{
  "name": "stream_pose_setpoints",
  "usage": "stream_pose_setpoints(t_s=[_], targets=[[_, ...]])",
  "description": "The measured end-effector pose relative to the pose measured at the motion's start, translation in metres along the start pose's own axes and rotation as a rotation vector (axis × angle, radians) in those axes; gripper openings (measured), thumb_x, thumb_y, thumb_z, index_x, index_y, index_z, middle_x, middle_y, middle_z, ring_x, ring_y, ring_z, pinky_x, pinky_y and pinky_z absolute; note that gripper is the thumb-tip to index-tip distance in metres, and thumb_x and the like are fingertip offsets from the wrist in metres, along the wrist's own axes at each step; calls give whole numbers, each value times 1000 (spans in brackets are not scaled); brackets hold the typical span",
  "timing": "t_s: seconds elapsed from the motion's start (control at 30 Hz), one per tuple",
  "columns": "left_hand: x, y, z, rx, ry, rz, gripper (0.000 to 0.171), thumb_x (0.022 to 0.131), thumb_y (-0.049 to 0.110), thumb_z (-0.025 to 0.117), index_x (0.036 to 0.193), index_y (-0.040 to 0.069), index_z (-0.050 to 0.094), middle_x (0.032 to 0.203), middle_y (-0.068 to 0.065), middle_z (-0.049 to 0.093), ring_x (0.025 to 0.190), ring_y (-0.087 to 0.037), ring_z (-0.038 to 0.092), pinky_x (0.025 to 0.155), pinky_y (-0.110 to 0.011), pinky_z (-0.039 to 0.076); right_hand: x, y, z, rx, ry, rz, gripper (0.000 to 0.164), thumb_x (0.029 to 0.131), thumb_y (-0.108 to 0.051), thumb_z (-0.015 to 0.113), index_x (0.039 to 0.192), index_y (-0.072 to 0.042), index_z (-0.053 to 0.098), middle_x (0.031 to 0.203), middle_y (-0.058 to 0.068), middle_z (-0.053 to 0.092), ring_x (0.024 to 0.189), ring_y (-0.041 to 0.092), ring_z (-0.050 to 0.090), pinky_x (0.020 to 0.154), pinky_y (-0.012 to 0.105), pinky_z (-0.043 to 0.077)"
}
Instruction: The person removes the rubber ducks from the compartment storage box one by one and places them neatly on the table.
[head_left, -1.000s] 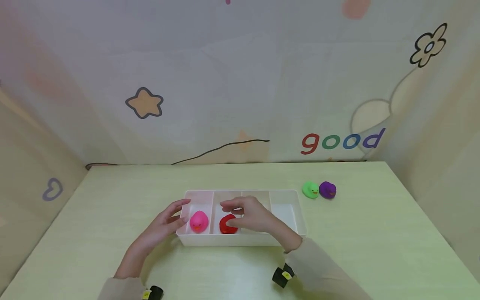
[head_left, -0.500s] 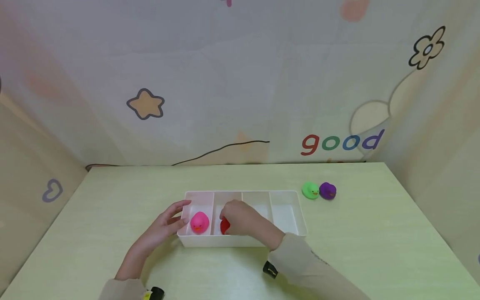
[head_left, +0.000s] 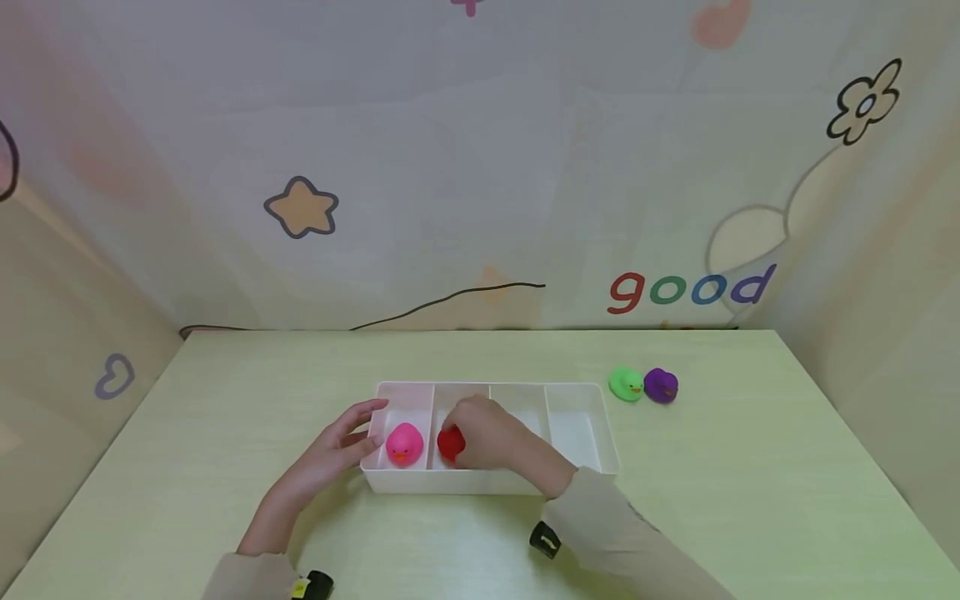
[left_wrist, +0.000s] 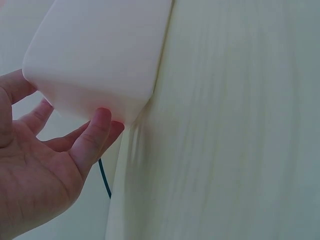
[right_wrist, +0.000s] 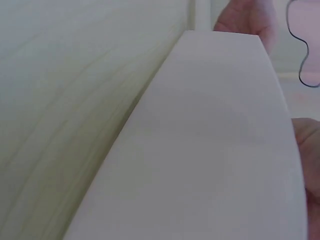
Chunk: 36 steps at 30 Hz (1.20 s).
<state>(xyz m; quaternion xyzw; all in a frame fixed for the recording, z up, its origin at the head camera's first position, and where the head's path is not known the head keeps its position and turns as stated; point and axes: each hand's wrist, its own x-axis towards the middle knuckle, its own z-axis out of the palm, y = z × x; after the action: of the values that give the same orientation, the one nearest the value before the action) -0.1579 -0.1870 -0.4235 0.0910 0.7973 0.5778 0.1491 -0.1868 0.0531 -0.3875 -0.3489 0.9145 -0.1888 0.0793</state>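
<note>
A long white tray (head_left: 420, 482) with several compartments sits on the table. Its leftmost compartment holds a pink toy duck (head_left: 405, 445). My left hand (head_left: 335, 450) touches the tray's left end, fingers spread; the left wrist view shows fingertips (left_wrist: 102, 116) against the end wall. Reaching into the second compartment from the left, my right hand (head_left: 491, 435) grips a red toy duck (head_left: 450, 444), partly hidden by the fingers. In the right wrist view the tray's front wall (right_wrist: 200, 125) covers most of the right hand (right_wrist: 309, 155).
Beyond the tray's back right corner, a green toy duck (head_left: 626, 384) and a purple toy duck (head_left: 662, 386) sit side by side on the table (head_left: 720, 467). A printed cloth (head_left: 450, 167) hangs along the table's back edge. Black cameras are strapped to both wrists.
My right hand has lowered into the second compartment and its fingers have closed round the red duck. My left hand stays at the tray's end. The head view has shifted slightly.
</note>
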Motion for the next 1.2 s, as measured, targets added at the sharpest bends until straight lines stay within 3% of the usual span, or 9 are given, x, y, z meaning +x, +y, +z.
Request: stream_pose_setpoints(t_s=[0.27, 0.5, 0.87, 1.07, 1.2], targets=[[1, 0, 1, 7, 2, 5, 50, 92, 22, 53, 138, 19, 34, 144, -20, 24, 125, -48, 31, 92, -53, 41, -16, 11, -13, 262, 142, -78, 28, 70, -7, 75, 98, -5, 70, 91, 3, 63, 84, 15, 56, 64, 21, 50], [2, -1, 2, 10, 7, 0, 51, 91, 24, 54, 138, 20, 35, 143, -19, 26, 124, -46, 33, 92, -51, 42, -35, 21, -35, 392, 241, -48, 36, 71, -1, 74, 106, 2, 65, 99, 10, 64, 83, 20, 61, 72, 34, 54], [1, -2, 3, 17, 29, -16, 48, 92, 20, 53, 137, 20, 36, 143, -18, 27, 124, -47, 32, 92, -50, 41, -72, 69, -67, 356, 339, 125, 38, 71, -2, 74, 108, 0, 65, 102, 12, 62, 92, 26, 58, 74, 35, 53], [0, -3, 4, 15, 27, -17, 48, 93, 20, 52, 137, 20, 36, 143, -19, 26, 125, -47, 32, 94, -51, 40, -100, 107, -78, 339, 390, 236, 39, 72, 2, 72, 110, 2, 63, 105, 16, 60, 94, 30, 57, 77, 42, 52], [0, -2, 4, 15, 27, -23, 48, 92, 21, 52, 137, 20, 35, 144, -19, 26, 126, -46, 31, 94, -51, 40, -121, 132, -84, 329, 408, 329, 42, 74, 0, 71, 114, 3, 60, 108, 22, 60, 93, 34, 58, 76, 40, 53]])
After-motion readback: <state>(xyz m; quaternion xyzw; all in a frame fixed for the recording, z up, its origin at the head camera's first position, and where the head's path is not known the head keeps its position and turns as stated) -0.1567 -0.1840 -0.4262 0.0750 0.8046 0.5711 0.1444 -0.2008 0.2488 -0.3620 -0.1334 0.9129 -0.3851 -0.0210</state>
